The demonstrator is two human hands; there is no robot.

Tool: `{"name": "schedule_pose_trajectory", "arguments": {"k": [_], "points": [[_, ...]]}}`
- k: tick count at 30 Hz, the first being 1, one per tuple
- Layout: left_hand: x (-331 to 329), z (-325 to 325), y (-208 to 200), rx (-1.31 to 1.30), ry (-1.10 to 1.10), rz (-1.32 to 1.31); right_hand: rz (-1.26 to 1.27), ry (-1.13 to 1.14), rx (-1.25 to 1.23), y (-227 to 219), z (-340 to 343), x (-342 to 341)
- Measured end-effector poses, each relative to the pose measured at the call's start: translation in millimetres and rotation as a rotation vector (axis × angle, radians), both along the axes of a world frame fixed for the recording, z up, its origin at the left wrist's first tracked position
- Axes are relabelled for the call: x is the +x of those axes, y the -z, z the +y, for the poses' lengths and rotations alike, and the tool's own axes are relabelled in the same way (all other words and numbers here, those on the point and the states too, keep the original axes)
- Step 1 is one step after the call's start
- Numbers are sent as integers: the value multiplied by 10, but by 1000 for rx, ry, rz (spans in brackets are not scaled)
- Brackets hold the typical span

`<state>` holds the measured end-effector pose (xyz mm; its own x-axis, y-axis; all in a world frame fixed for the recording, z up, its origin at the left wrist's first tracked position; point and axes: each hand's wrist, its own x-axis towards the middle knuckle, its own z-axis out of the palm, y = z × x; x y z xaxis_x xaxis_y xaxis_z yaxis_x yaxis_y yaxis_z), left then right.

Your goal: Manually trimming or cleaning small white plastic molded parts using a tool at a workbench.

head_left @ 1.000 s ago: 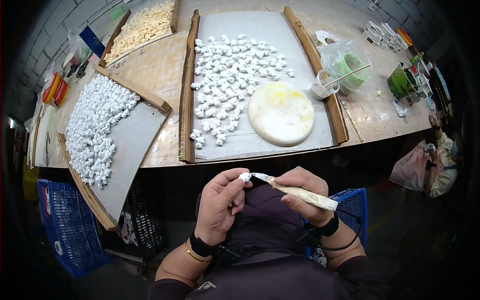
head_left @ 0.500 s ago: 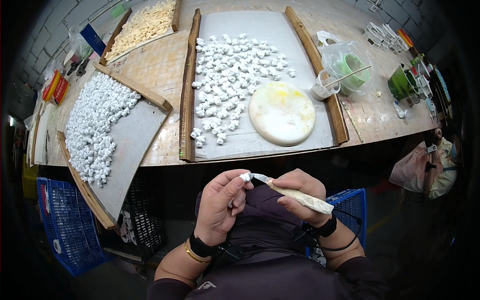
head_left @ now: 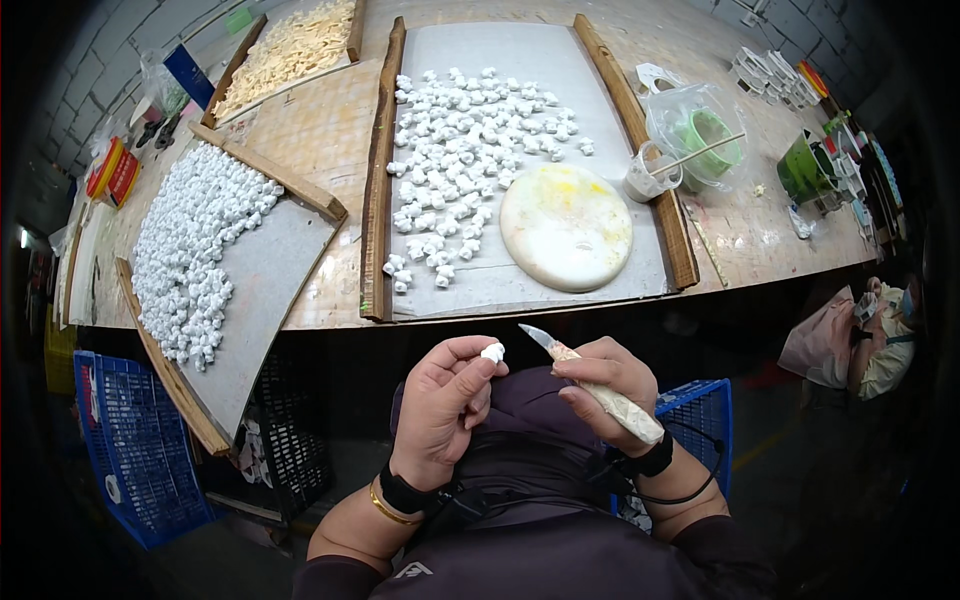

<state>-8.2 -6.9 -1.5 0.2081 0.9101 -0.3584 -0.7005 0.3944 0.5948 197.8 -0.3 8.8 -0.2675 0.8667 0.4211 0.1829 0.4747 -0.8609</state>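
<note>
Between your left hand (head_left: 450, 390) and right hand (head_left: 612, 388) there is an open gap, narrowed by the wrapped, cream-handled metal knife (head_left: 603, 398); its blade slants up and left, apart from the small white knobbly piece (head_left: 493, 352). The pale wooden table (head_left: 325, 300) stands across your way forward. Above its edge, you could come in over the flat grey sheet (head_left: 475, 292), through the narrow bare strip between the scattered white lumps (head_left: 455, 170) and the round, yellow-stained white disc (head_left: 566, 230). Rough brown wooden bars (head_left: 374, 220) flank both sides; a clear plastic cup (head_left: 645, 178) obstructs the right one.
</note>
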Motion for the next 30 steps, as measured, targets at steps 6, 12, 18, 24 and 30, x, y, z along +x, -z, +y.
{"name": "schedule_pose_trajectory", "arguments": {"k": [6,12,18,24,30], "points": [[14,-15,24,41,-4,74,-181,19,300,-31,68,-113],[-20,-26,22,21,7,-15,-153,-64,311,5,36,-109],[-40,-25,6,5,33,-47,-150,-85,304,33,22,-111],[-42,-30,-1,9,34,-47,-139,-49,284,24,22,-115],[-33,-25,-3,15,25,-35,-137,-76,282,16,17,-114]]}}
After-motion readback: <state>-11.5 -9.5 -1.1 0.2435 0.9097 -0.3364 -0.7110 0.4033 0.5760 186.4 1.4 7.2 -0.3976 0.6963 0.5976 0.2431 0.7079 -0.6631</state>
